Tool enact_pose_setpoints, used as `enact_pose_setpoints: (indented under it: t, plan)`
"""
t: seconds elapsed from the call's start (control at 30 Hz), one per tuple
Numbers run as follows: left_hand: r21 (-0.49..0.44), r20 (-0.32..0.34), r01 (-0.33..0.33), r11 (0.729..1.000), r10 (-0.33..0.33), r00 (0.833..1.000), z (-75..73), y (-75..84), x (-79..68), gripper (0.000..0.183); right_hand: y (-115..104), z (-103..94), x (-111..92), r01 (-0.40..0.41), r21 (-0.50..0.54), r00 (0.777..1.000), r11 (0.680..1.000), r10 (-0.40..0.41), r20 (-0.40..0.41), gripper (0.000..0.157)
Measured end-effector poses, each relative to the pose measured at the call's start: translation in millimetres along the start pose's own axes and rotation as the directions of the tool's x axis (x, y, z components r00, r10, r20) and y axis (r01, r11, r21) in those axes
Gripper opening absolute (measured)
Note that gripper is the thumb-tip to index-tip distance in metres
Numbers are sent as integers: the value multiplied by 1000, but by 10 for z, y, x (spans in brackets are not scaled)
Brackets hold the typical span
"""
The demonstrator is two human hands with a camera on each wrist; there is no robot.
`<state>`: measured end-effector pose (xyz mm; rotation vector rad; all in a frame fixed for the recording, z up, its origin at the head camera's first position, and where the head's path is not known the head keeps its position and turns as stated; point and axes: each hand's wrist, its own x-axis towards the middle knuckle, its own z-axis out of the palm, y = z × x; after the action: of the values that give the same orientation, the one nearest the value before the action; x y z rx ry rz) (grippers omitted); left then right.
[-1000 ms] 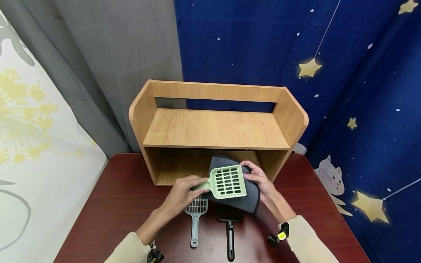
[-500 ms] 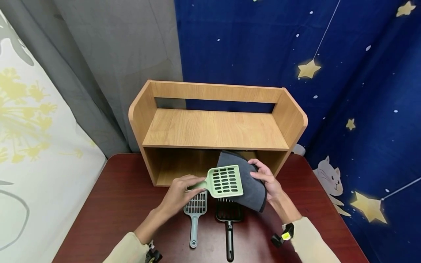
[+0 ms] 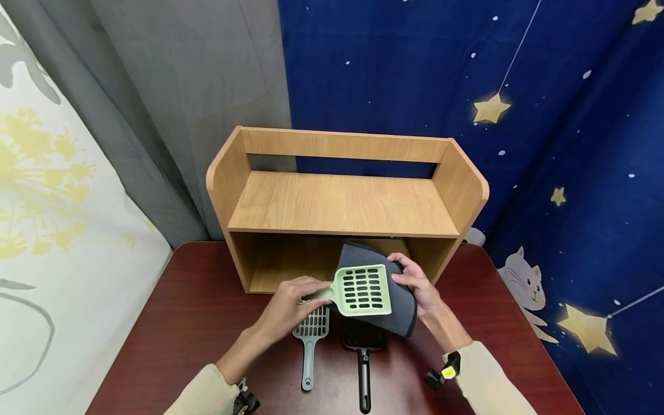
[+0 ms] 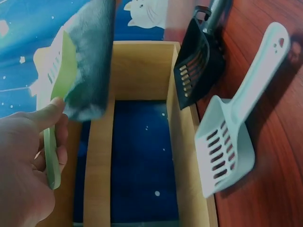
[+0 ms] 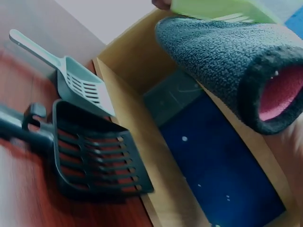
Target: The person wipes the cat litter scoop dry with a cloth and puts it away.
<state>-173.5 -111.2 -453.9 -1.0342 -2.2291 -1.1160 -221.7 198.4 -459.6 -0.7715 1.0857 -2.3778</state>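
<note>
Green slotted litter scoop (image 3: 363,290) is held above the desk (image 3: 192,323), its handle pinched at nine o'clock by the left grip (image 3: 291,301). Just behind it, the right grip (image 3: 419,288) at three o'clock pinches a curled dark-gray cloth (image 3: 402,305). Outward lie a black scoop (image 3: 364,360) at six, a gray-blue scoop (image 3: 308,349) between seven and eight, and a wooden shelf (image 3: 342,204) at twelve.

A two-tier wooden shelf (image 3: 342,203) stands at the clock's centre, on a dark red worktop (image 3: 197,311) with a pale sheen of light at 6 o'clock. Behind hang a grey curtain (image 3: 192,69) towards 11 o'clock and a blue curtain (image 3: 394,75) from 12 to 4, printed with stars (image 3: 491,108) and a cat (image 3: 524,279); white cloth (image 3: 78,300) fills 9.
</note>
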Motion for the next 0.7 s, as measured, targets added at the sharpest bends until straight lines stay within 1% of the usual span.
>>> enact_pose_setpoints:
  t: [0.2,0.3,0.4,0.47,0.53,0.6,0.67,0.7]
  plan:
    - [54,10,33,998,-34,999,-22,-76,-100,34,-215,-47,-192,24,-4,1000,1000,-24,-14,40]
    - [77,20,51,996,-53,998,-37,-93,-142,34,-272,-54,-240,21,-22,1000,1000,-21,-13,41]
    - [104,33,64,993,-67,997,-40,-100,-162,33,-313,-55,-279,16,-46,999,999,-18,-32,42]
    - [129,30,64,990,-69,997,-47,-105,-166,33,-345,-54,-305,11,-77,998,997,-15,-53,42]
    - [152,21,55,987,-59,998,-55,-114,-165,34,-381,-64,-333,0,-128,997,992,-10,-80,41]
    - [169,16,52,984,-55,998,-70,-124,-165,34,-422,-68,-363,-19,-207,993,978,-6,-120,38]
    - [175,9,64,983,-66,998,-89,-129,-168,35,-460,-57,-390,-37,-318,986,948,-17,-165,36]
    - [173,8,78,982,-80,997,-99,-125,-169,35,-474,-42,-400,-44,-376,982,925,-30,-188,34]
